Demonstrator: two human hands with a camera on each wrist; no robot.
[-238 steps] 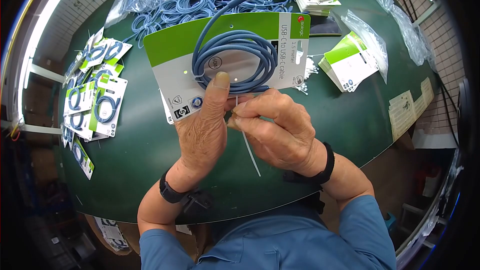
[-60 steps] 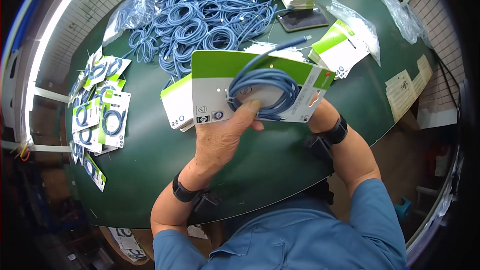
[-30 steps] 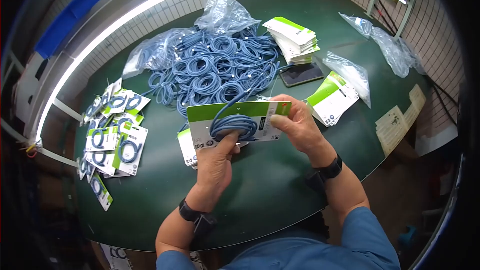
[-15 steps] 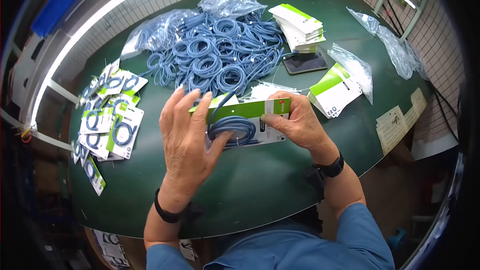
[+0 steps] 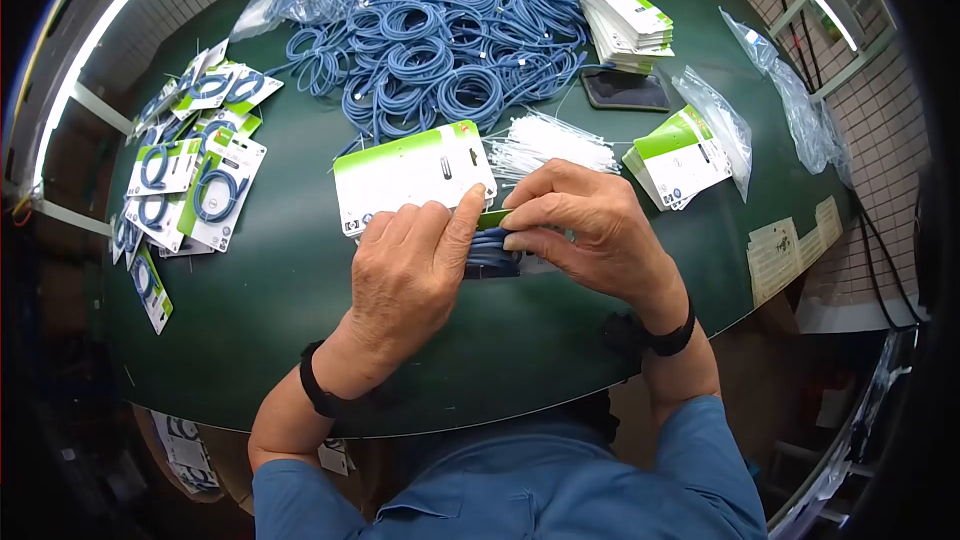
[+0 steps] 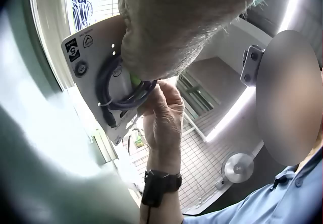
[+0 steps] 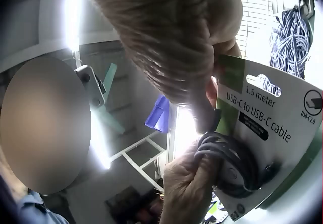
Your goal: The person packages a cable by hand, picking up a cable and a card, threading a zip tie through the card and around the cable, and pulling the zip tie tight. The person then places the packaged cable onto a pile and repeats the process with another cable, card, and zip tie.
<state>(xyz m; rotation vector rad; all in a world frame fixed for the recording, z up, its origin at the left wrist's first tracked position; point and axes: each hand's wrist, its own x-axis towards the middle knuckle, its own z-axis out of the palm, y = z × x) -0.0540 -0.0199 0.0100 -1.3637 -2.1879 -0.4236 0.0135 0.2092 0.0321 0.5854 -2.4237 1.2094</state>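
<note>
Both hands hold one green and white card with a coiled blue cable on it, tilted nearly edge-on in the head view. My left hand grips the card and coil from the left. From the right, my right hand pinches the card's upper edge near the coil. The left wrist view shows the card with the cable coil tied by a white tie. In the right wrist view the card's printed face and hang hole are visible, with the coil below.
Blank cards lie just beyond the hands, beside white cable ties. Farther back are piled blue cables, a card stack and a phone. Finished-looking cable cards lie left; more cards and plastic bags right.
The card has tipped from facing the head camera to nearly edge-on. My left hand's raised fingers have come down onto it, and my right hand has moved from its right end toward the coil.
</note>
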